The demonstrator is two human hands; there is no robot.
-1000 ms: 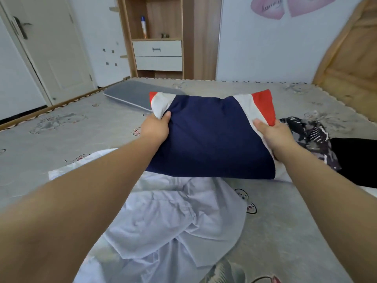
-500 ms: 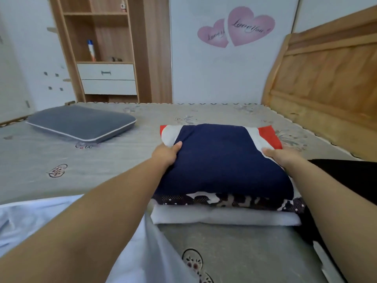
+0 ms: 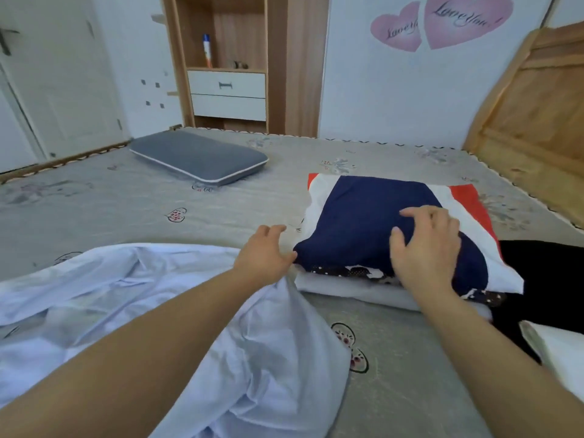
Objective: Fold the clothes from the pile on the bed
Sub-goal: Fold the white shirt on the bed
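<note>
My right hand point(image 3: 425, 248) presses spread on the folded navy shirt point(image 3: 373, 222); left hand point(image 3: 264, 257) relaxed, holding nothing. A careless pull could topple the stack point(image 3: 354, 287).

Larger heart sticker point(image 3: 467, 18) on the white wall: script lettering that reads "Love You", with a small mark after it that looks like an exclamation point.
Smaller heart sticker point(image 3: 396, 31) on the wall, tucked partly behind the larger one: script lettering beginning "Love"; the rest is cut off by the overlap and cannot be read.
Bottle point(image 3: 206, 50) on the wooden shelf: coloured bands on its label, too small and blurred to read any words.
Bedsheet point(image 3: 177, 214) heart motifs: printed patterns only, no legible writing.
</note>
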